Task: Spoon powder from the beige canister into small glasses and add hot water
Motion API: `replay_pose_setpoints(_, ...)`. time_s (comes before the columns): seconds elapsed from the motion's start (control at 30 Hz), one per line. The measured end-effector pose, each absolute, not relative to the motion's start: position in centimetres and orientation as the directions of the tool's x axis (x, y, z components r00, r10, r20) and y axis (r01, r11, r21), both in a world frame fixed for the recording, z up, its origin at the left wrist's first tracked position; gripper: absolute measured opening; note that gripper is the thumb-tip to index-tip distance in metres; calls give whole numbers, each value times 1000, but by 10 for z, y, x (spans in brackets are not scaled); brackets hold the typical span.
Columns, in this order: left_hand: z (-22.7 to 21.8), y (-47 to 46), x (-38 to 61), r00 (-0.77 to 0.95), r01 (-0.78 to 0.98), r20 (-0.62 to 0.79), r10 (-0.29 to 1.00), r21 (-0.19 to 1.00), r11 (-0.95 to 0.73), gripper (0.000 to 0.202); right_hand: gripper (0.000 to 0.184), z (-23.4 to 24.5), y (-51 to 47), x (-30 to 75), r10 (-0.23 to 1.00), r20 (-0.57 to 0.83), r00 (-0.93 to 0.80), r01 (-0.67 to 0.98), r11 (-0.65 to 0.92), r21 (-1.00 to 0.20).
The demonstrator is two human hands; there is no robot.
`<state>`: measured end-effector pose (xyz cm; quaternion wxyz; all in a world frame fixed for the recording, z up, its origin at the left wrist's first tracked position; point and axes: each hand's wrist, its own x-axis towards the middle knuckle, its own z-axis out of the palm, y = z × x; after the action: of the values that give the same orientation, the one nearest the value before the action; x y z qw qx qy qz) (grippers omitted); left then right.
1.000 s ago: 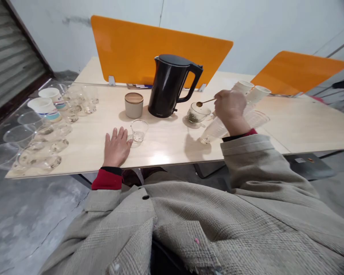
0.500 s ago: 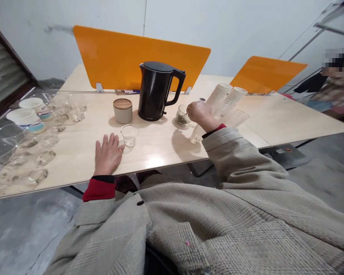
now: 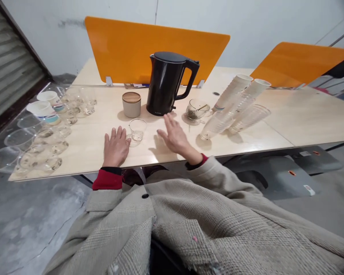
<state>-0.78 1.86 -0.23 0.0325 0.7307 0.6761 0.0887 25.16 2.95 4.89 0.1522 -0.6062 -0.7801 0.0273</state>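
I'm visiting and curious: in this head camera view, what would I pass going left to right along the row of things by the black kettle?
Beige cylindrical canister with a wooden lid → glossy black electric kettle → clear glass cup holding tea leaves and a spoon → tilted stack of clear plastic cups

Black kettle [image 3: 163,86], orange divider [image 3: 154,46] (beige plaid jacket [image 3: 206,217], red cuff [image 3: 107,180])

No words or numbers can be read. The black electric kettle [image 3: 164,84] beyond the right hand [image 3: 175,136] has a tiny mark near its base, and a white label [image 3: 309,190] sits on a grey object [image 3: 278,179] below the desk, further right; both are illegible.
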Motion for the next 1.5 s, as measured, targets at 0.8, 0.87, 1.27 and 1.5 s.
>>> replay_pose_setpoints(0.8,9,13,-4,92,995,-48,995,46,-90,69,74,14,30,199,931,-96,-352,908,314,-279)
replay_pose_setpoints(0.87,10,13,-4,94,994,-47,994,52,-92,69,72,13,30,199,932,-86,-353,908,319,-271)
replay_pose_setpoints(1.27,11,16,-3,93,994,-51,994,59,-90,68,69,16,29,199,932,-67,-356,909,328,-258)
replay_pose_setpoints(1.5,11,17,-5,95,995,-55,994,39,-92,69,74,17,26,200,940,-41,-339,911,318,-262)
